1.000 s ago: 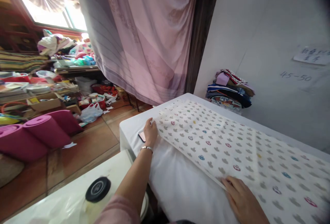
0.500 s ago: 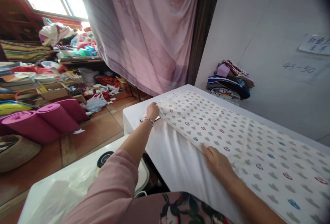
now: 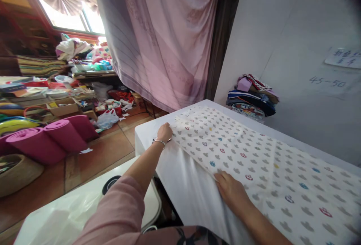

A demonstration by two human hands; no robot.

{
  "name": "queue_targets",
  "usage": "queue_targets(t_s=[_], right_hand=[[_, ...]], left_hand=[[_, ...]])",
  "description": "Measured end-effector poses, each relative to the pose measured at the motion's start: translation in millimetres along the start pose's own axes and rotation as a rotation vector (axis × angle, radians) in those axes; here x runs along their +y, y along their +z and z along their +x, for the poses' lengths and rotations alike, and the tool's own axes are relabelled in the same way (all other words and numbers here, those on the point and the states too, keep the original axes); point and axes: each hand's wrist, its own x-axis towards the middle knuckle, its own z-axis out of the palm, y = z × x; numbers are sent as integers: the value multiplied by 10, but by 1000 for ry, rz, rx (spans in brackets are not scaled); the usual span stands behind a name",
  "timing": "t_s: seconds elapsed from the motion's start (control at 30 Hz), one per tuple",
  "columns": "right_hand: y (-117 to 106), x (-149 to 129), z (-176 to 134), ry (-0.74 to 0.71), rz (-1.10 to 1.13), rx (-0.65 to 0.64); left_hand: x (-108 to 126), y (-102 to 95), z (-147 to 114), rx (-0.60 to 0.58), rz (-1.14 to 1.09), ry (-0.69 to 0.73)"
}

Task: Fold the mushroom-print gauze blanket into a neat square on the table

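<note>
White cloth (image 3: 248, 158), pinched; left hand (image 3: 164, 132), right hand (image 3: 231, 190)

window (image 3: 66, 21) blown out, upper left | wall (image 3: 284, 46) dim, grey | top-right vignetted

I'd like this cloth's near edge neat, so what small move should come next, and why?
Perhaps draw the right hand gently away from the left hand to tension the patterned cloth: both are at its near edge, the left by its far end, the right farther along.
</note>
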Motion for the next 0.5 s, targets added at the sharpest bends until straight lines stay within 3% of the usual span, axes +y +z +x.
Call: queue_targets(t_s=[0.2, 0.5], right_hand=[[216, -108, 21, -56, -38, 119], [519, 3, -73, -90, 18, 280]], left_hand=[[-45, 15, -85, 17, 99, 66], [-27, -84, -68, -44, 272, 96]])
